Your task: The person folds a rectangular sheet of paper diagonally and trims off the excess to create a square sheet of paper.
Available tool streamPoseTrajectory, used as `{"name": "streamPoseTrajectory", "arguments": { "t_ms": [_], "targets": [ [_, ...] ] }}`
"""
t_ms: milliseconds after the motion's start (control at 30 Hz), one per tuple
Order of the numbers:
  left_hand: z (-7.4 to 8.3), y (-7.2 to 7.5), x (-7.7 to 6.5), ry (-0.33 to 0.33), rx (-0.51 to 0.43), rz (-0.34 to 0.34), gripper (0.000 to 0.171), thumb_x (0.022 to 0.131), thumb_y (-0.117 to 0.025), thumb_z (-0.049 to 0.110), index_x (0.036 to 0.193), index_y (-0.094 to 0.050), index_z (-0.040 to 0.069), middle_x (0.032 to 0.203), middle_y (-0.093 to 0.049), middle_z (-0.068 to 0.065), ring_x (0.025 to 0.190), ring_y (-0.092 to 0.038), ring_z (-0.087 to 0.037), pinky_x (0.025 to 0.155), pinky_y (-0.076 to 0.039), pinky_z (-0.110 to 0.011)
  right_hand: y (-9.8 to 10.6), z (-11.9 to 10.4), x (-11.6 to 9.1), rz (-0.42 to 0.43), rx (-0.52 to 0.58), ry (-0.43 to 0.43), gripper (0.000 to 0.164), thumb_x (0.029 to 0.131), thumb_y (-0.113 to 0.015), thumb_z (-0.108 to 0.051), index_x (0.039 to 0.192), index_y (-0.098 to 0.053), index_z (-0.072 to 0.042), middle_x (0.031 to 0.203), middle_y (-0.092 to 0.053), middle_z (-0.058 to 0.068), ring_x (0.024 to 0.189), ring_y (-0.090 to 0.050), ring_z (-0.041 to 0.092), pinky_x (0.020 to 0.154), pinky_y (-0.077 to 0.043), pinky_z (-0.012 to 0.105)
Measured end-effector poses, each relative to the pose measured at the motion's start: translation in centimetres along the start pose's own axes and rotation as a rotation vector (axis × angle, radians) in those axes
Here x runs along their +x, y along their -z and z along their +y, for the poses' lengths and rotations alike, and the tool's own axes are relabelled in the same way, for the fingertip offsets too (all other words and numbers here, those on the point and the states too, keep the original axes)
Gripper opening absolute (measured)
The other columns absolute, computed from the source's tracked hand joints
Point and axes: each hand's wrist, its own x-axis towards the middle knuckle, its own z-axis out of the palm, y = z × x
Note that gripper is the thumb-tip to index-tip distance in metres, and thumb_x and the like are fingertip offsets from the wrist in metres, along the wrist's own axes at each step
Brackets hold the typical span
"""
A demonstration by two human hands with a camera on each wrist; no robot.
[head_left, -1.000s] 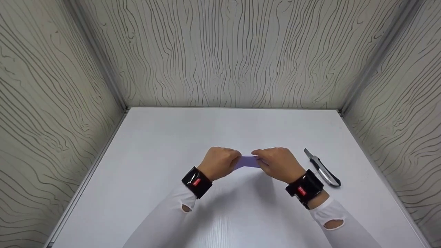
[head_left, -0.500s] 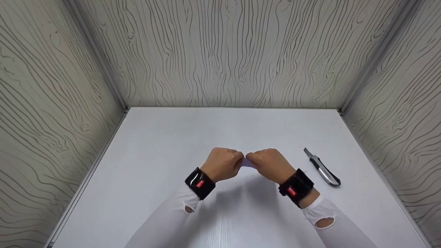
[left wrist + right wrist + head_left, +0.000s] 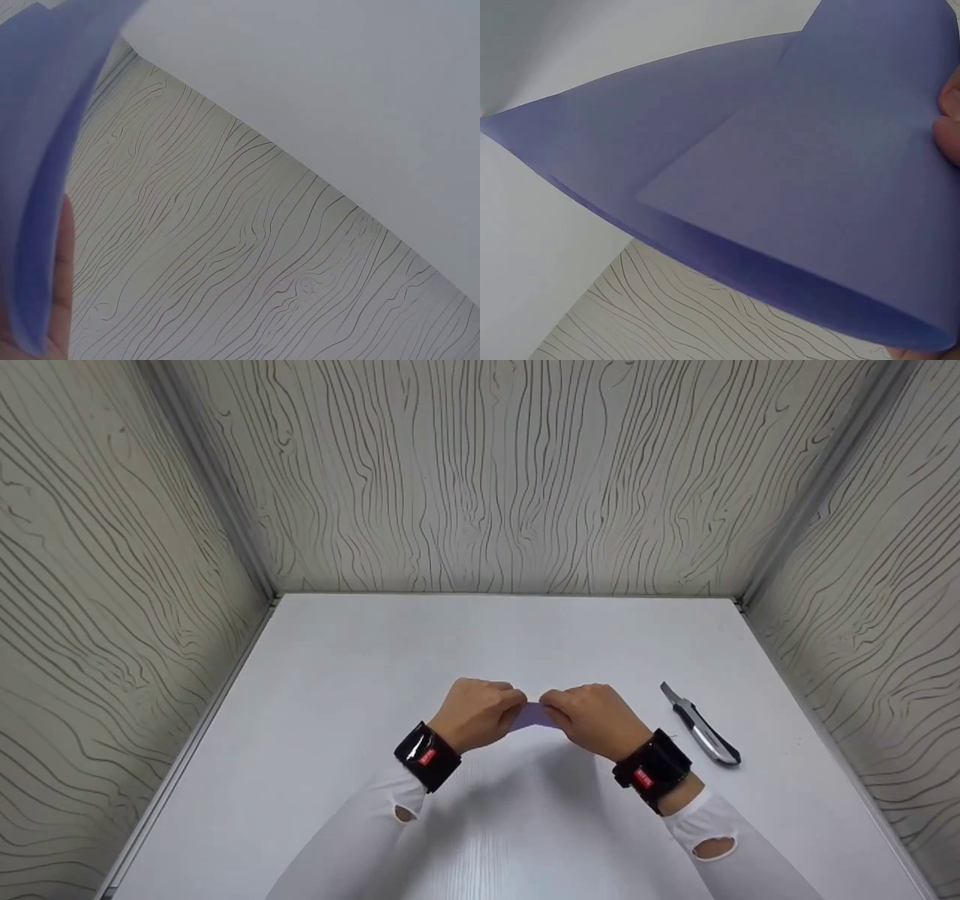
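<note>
A purple sheet of paper (image 3: 534, 716) spans the gap between both hands over the middle of the white table. My left hand (image 3: 478, 715) grips its left side with curled fingers. On the other side my right hand (image 3: 598, 720) pinches it. In the right wrist view the paper (image 3: 780, 172) is folded, with curved layers standing apart and a pointed corner at left. Fingertips (image 3: 951, 139) press on it at the right edge there. The left wrist view has the paper (image 3: 30, 150) curling past the fingers (image 3: 63, 277). From the head view the hands hide most of the sheet.
A utility knife (image 3: 705, 729) with its blade out lies on the white table (image 3: 360, 660), to the right of the right hand. Wood-patterned panels (image 3: 480, 472) enclose the table at the back and both sides. Black bands (image 3: 652, 771) circle both wrists.
The hands drew together half a second ago, nearly meeting over the paper. Now they stand slightly apart again, with more purple showing between them. The knife stays where it was.
</note>
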Motion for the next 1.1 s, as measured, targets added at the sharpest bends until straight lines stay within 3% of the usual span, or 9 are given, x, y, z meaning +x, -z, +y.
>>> {"name": "streamPoseTrajectory", "arguments": {
  "t_ms": [267,433,567,867,1100],
  "targets": [
    [-0.5,0.4,-0.3,-0.008,-0.036,-0.061,0.006,0.099,-0.077,0.019,0.094,-0.080,0.020,0.077,-0.077,0.007,0.060,-0.068,-0.008,0.055,-0.056,-0.028,0.5,0.2,-0.2,-0.068,0.077,0.008,0.004,0.098,-0.077,-0.003,0.099,-0.076,-0.007,0.075,-0.079,0.004,0.058,-0.056,0.008,0.061,-0.059,0.030],
    [-1.1,1.0,-0.5,0.005,-0.112,-0.144,0.009,0.102,-0.076,0.022,0.102,-0.084,0.018,0.085,-0.083,0.006,0.069,-0.074,-0.010,0.063,-0.061,-0.030,0.4,0.8,-0.4,-0.039,0.115,0.038,0.007,0.095,-0.077,0.000,0.093,-0.074,-0.006,0.073,-0.077,0.004,0.058,-0.060,0.011,0.060,-0.058,0.031],
    [-1.4,1.5,-0.6,-0.005,-0.148,-0.180,0.008,0.102,-0.075,0.016,0.099,-0.083,0.016,0.082,-0.082,0.004,0.066,-0.071,-0.011,0.064,-0.060,-0.031,0.6,1.0,-0.5,-0.041,0.148,0.035,0.006,0.095,-0.077,0.000,0.096,-0.077,-0.006,0.077,-0.080,0.004,0.062,-0.066,0.012,0.062,-0.060,0.031],
    [-2.1,2.1,-0.9,-0.001,-0.158,-0.169,0.012,0.097,-0.073,0.002,0.093,-0.079,0.011,0.075,-0.079,0.002,0.061,-0.066,-0.011,0.061,-0.058,-0.031,1.3,1.2,-0.7,-0.047,0.116,-0.026,0.013,0.094,-0.080,-0.001,0.106,-0.081,-0.005,0.086,-0.084,0.006,0.069,-0.074,0.015,0.067,-0.064,0.033],
    [-2.8,2.4,-1.0,0.006,-0.196,-0.177,0.009,0.102,-0.074,0.009,0.104,-0.083,0.011,0.087,-0.084,0.000,0.069,-0.073,-0.012,0.069,-0.063,-0.031,1.6,1.5,-1.0,-0.026,0.190,-0.019,0.015,0.093,-0.078,0.006,0.106,-0.080,-0.001,0.091,-0.085,0.011,0.074,-0.079,0.020,0.069,-0.067,0.036]
  ]
}}
